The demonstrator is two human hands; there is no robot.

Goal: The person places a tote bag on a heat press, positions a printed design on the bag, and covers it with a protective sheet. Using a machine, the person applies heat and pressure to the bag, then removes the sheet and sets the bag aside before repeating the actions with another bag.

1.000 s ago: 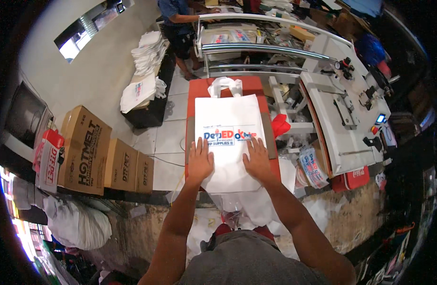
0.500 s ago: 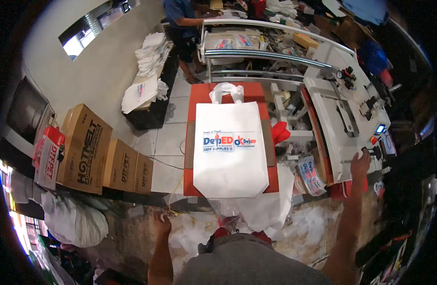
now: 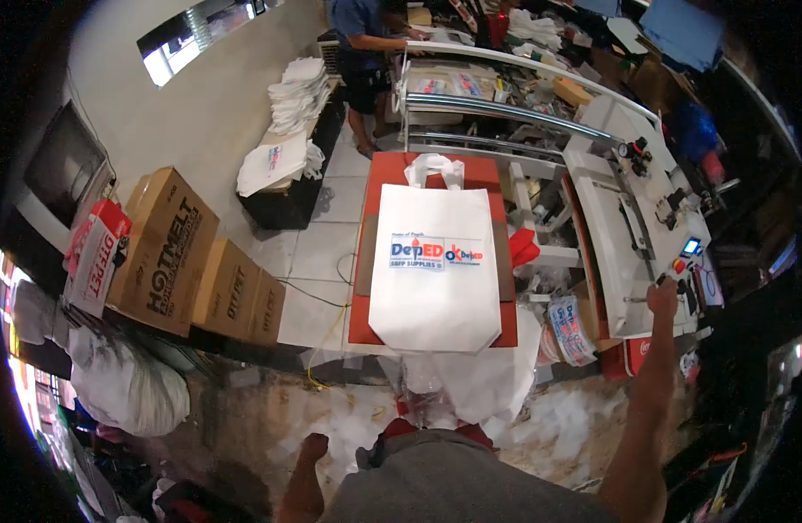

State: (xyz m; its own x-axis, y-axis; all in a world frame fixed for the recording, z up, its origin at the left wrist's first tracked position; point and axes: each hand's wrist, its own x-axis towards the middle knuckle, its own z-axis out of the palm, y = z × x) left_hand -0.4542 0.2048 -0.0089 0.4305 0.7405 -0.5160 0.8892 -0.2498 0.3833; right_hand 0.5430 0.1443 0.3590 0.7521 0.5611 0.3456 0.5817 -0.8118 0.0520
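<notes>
Both your hands are off the white tote bag (image 3: 434, 266) now; a second ago they were pressed flat on it, smoothing. The bag lies flat and centred on the red press platen (image 3: 366, 322), handles (image 3: 434, 167) pointing away from you, print side up, untouched. Your right hand (image 3: 662, 298) has gone out to the control panel (image 3: 690, 277) of the white heat press (image 3: 623, 244) on your right, at the buttons; whether a finger is pressing, can't tell, too small. It holds nothing. Your left hand (image 3: 314, 447) has dropped down by your side, loosely curled, empty. Reads as smoothing done, machine step in hand. Another person (image 3: 366, 44) works at the far bench; cardboard boxes (image 3: 179, 261) stand to your left.
</notes>
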